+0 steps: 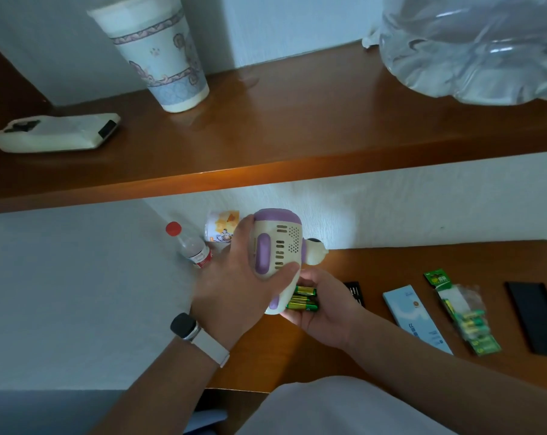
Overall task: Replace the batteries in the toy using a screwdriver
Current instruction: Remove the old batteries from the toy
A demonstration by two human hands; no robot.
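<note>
At the centre of the frame, above the bench, the left hand grips the cream-and-purple toy, its fingers wrapped round the body. Just below it, the right hand is cupped palm up, fingers curled round several green-and-gold batteries that touch the toy's lower end. At lower right a battery pack lies on the bench between a pale blue box and a black case.

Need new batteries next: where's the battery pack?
Head view, right side: the battery pack lies on the desk between the light blue box and the black slab.
</note>
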